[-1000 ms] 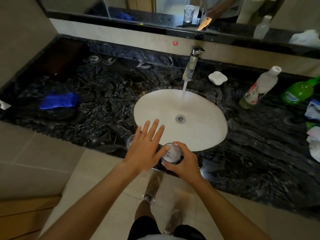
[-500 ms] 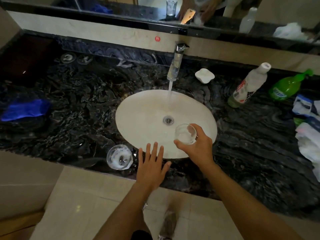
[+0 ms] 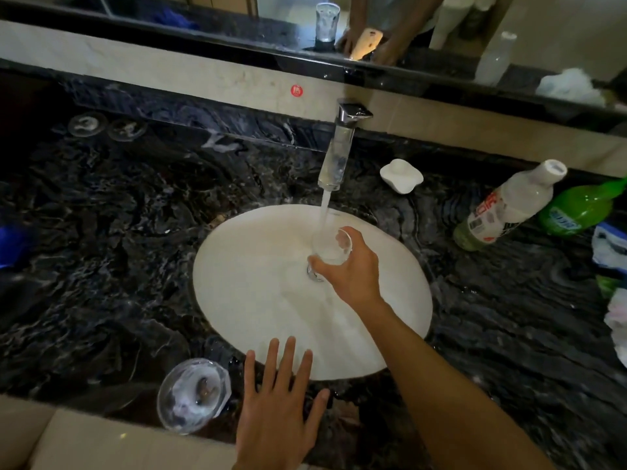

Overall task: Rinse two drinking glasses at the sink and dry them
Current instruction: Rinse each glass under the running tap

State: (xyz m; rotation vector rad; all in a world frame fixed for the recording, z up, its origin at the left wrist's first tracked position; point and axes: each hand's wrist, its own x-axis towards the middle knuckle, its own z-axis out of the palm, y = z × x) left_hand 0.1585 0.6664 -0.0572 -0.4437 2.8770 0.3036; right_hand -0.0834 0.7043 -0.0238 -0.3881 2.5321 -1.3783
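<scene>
My right hand (image 3: 353,276) grips a clear drinking glass (image 3: 334,244) over the middle of the white oval sink (image 3: 258,300), right under the running stream from the chrome faucet (image 3: 341,147). Water falls into the glass. A second clear glass (image 3: 194,395) stands on the dark marble counter at the front edge, left of the sink. My left hand (image 3: 278,405) lies flat with fingers spread at the sink's near rim, just right of that second glass, holding nothing.
A white soap dish (image 3: 401,174) sits right of the faucet. A white bottle (image 3: 509,205), a green bottle (image 3: 580,208) and crumpled cloths (image 3: 614,245) crowd the right counter. A blue cloth (image 3: 13,244) lies far left. Two small clear discs (image 3: 105,125) rest at back left.
My right hand has carried the glass from the sink's front edge out under the faucet stream. My left hand stayed flat by the near rim. The second glass has not moved.
</scene>
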